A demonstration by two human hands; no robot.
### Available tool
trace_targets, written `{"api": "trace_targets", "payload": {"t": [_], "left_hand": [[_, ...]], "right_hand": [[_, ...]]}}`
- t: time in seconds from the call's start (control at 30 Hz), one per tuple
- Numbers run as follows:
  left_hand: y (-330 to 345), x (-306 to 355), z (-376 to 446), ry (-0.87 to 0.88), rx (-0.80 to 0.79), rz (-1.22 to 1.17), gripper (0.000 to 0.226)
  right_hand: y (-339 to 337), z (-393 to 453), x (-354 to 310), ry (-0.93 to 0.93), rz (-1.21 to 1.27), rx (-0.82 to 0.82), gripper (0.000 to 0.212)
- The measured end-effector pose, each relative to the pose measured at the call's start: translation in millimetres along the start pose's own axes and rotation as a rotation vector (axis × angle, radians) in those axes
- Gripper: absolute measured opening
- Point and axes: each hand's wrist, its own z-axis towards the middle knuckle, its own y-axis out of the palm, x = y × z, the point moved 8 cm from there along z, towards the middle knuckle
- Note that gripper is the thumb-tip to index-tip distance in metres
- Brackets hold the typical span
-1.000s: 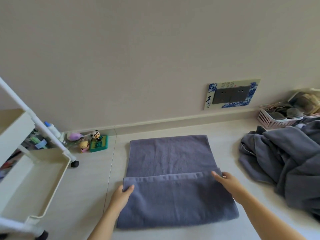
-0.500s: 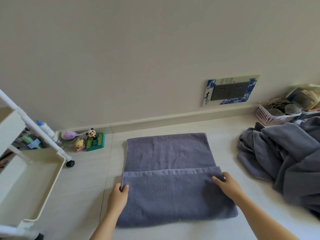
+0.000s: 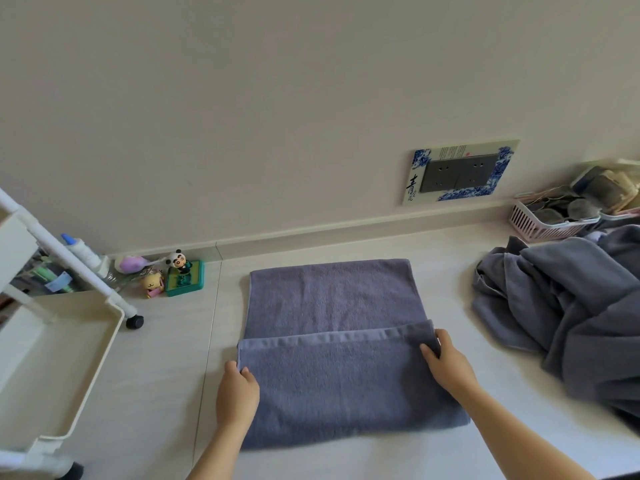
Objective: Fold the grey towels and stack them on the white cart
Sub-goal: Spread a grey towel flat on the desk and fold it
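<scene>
Left hand [image 3: 237, 393] and right hand [image 3: 449, 367] each pinch a near-flap corner of the flat grey terry towel [image 3: 332, 348], which lies part-folded on the pale floor [image 3: 166, 358]. Judged best: carry both corners forward together, hem parallel to the far edge, then smooth flat. Empty white plastic cart [image 3: 59, 358] stands left; a heap of unfolded grey towels [image 3: 568, 306] lies right

A grey towel [image 3: 332, 344] lies flat on the floor, its near part folded over, the hem running between the left hand [image 3: 237, 393] and right hand [image 3: 446, 365]. More grey towels [image 3: 568, 317] sit crumpled right of the right hand. The white cart [image 3: 59, 348] stands left of the left hand.
</scene>
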Motion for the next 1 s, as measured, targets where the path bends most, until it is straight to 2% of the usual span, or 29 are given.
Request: {"api": "trace_targets", "payload": {"t": [0.1,0.17,0.3,0.37,0.43,0.53,0.67,0.83,1.0], "left_hand": [[-2.9,-1.6,0.9,-0.05,-0.042,-0.047,0.019],[-5.7,-3.8,3.6,-0.057,-0.105,-0.006,0.026],[-4.6,-22.4,4.3,-0.037,-0.261,0.18,0.034],[-4.7,-29.4,0.7,-0.021,-0.269,0.215,0.037],[-6.5,-29.0,-6.5,0.017,-0.184,0.172,0.035],[-7.8,-25.2,-22.6,0.067,-0.032,0.076,0.029],[-7.7,-25.0,-32.7,0.165,0.072,0.114,0.021],[-7.6,-19.6,-40.6,0.386,0.068,0.287,0.022],[-2.6,-14.3,-43.7,0.446,0.131,0.403,0.031]], "right_hand": [[-0.6,-0.9,0.1,0.002,0.079,-0.1,0.053],[-4.5,-3.0,4.1,0.05,0.178,-0.176,0.059],[0.4,-15.6,34.7,0.222,0.187,-0.362,0.047],[7.1,-22.9,45.0,0.236,0.229,-0.421,0.04],[8.6,-27.7,45.0,0.178,0.152,-0.355,0.03],[8.9,-34.8,33.9,0.07,-0.062,-0.094,0.021],[18.9,-46.8,30.0,0.019,-0.121,0.099,0.018],[17.2,-45.3,31.6,-0.009,-0.254,0.152,0.017],[19.5,-49.0,26.3,-0.009,-0.423,0.181,0.018]]}}
